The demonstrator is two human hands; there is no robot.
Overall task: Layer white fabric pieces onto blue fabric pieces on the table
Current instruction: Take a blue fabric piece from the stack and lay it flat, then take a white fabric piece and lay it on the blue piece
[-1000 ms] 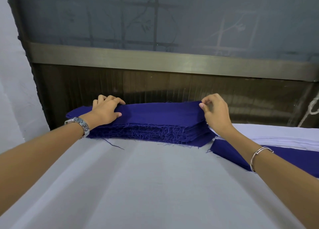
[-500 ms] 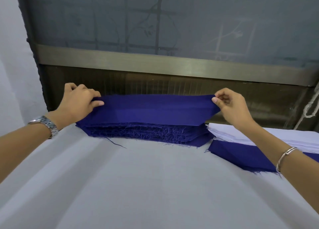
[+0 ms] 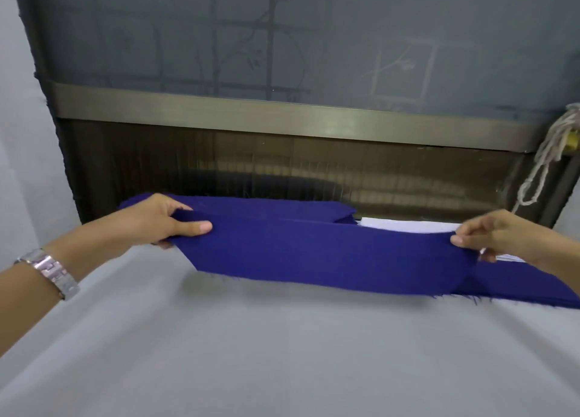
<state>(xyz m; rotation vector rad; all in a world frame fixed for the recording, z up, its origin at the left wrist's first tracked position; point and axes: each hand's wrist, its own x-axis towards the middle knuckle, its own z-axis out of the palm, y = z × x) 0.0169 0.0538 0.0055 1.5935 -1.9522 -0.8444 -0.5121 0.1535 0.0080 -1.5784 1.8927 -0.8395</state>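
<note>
Head view: the left hand and right hand each pinch one end of a blue fabric piece between thumb and fingers. They hold it taut over the far side of the table, in front of the blue stack and white stack. Its long axis runs left to right with the frayed edge toward the person, the window frame bounds the far edge, and grey tabletop spreads wide on the near side.

No readable text, labels, brands or numbers. Blue fabric piece: plain, unprinted. Wristwatch: only the metal band shows. Frosted pane: faint lines, not legible characters.
</note>
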